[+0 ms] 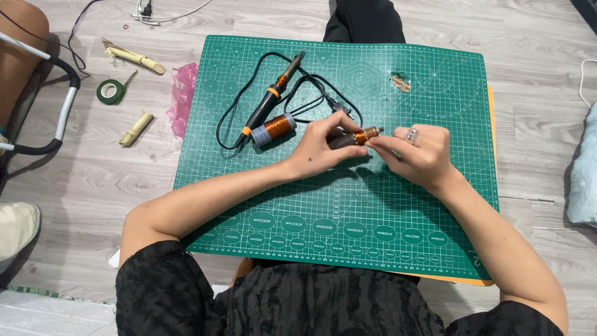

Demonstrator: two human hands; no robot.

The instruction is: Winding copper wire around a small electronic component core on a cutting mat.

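Head view | left hand (317, 149) grips dark rod (354, 138) wound with copper wire, long axis left-right over green mat (348, 205) | right hand (416, 155) pinches its right end, equally near.

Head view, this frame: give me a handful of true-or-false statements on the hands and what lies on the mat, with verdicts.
1. Both hands hold one small dark rod wound with copper wire. True; left hand, right hand.
2. The soldering iron is in the right hand. False; it lies on the green cutting mat, untouched.
3. A spool of copper wire lies beside the iron. True.
4. The roll of green tape sits on the mat. False; it is on the floor, left of the mat.
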